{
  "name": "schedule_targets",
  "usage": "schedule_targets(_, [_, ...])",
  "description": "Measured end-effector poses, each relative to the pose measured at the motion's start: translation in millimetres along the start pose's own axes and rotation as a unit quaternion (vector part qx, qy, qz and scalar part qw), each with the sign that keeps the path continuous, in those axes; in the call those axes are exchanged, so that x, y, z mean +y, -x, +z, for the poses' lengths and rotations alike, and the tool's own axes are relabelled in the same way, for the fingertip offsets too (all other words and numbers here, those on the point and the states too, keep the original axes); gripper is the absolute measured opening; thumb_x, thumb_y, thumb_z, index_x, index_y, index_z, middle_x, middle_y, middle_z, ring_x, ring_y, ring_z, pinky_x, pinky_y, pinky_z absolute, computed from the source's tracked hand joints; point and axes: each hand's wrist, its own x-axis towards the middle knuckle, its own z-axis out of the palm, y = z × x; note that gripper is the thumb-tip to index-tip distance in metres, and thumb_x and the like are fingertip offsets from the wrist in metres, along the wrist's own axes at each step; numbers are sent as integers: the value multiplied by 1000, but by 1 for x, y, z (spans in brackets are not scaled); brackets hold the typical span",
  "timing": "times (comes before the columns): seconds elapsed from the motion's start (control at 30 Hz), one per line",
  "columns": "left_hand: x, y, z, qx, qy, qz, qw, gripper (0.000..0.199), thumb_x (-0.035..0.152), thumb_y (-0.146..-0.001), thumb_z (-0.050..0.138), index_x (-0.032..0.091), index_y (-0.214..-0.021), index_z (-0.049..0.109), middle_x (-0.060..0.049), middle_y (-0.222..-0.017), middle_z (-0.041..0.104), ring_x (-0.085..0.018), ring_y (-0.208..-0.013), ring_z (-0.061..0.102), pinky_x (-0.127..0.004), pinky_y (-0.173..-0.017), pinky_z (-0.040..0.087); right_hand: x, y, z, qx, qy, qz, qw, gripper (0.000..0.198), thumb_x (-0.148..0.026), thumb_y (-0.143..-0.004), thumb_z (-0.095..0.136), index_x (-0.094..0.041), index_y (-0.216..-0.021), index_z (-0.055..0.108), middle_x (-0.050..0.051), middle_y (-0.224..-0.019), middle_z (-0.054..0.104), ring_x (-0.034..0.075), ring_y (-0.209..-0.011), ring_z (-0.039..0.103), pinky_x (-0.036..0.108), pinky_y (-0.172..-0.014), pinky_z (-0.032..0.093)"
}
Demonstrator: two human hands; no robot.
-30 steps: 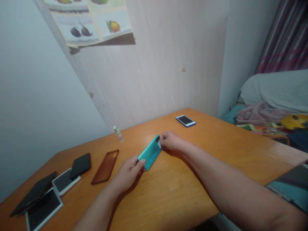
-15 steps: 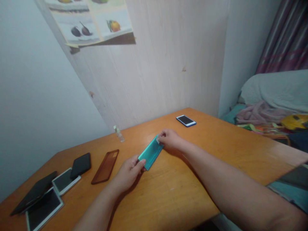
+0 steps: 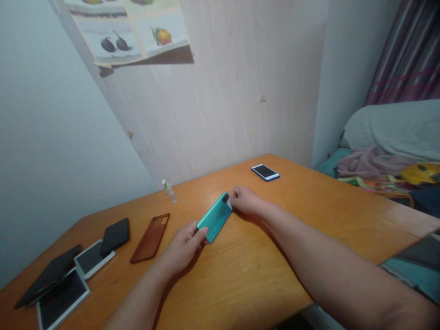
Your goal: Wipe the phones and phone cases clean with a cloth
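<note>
A teal phone (image 3: 213,219) is held tilted above the table, its back and dark camera block facing me. My left hand (image 3: 185,242) is closed on its lower end, thumb across the back. My right hand (image 3: 244,200) pinches a small white piece, perhaps a wipe (image 3: 230,204), at the phone's upper right edge beside the camera. Most of that white piece is hidden by the fingers. To the left lies a brown phone case (image 3: 148,244), and behind it stands a small clear spray bottle (image 3: 170,192).
The wooden table (image 3: 247,275) meets the wall behind. A white phone in a blue case (image 3: 266,172) lies at the back. At the left are a black phone or case (image 3: 116,236), white-framed devices (image 3: 63,298) and a dark folding cover (image 3: 48,277). Bedding (image 3: 395,123) lies beyond the right edge.
My right hand has shifted slightly right with the white piece, from over the phone's top corner to its edge. The camera block now shows. My left hand has stayed in place.
</note>
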Motion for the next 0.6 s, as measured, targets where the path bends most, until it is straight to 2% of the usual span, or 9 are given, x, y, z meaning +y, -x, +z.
schedule_targets(0.1, [1, 0, 0, 1, 0, -1, 1000, 37, 51, -95, 50, 17, -84, 61, -1, -74, 62, -14, -64, 53, -24, -60, 39, 2, 0, 1, -5, 1, 11, 1000, 9, -8, -63, 66, -17, -62, 63, 1, -58, 60, 14, -58, 53, 23, -54, 33])
schedule_targets(0.23, [2, 0, 0, 0, -9, -1, 1000, 38, 52, -95, 50, 17, -83, 61, -1, -72, 61, -14, -63, 52, -24, -59, 38, 2, -1, 4, 6, -29, -14, 999, 7, -11, -70, 64, -18, -72, 66, 0, -68, 65, 12, -61, 55, 21, -55, 34])
schedule_targets(0.4, [1, 0, 0, 5, -6, -6, 1000, 39, 53, -95, 49, 17, -83, 60, -1, -71, 61, -14, -62, 51, -24, -58, 38, 7, -3, 6, 39, -40, -4, 998, 10, -8, -64, 65, -17, -65, 62, 0, -61, 60, 13, -58, 52, 23, -54, 33])
schedule_targets(0.53, [6, 1, 1, 7, -23, -4, 1000, 37, 51, -95, 49, 18, -81, 59, 0, -70, 60, -15, -63, 51, -24, -58, 37, 7, -10, 7, 72, -81, -27, 994, 13, -14, -73, 65, -17, -85, 68, 2, -76, 66, 13, -66, 57, 21, -56, 38])
schedule_targets(0.6, [11, 3, 3, 11, -33, 6, 999, 36, 50, -95, 49, 19, -80, 58, 0, -70, 58, -15, -63, 51, -25, -59, 37, 7, -13, 8, 76, -97, -38, 992, 14, -16, -75, 64, -16, -89, 68, 2, -76, 67, 13, -67, 58, 22, -57, 39])
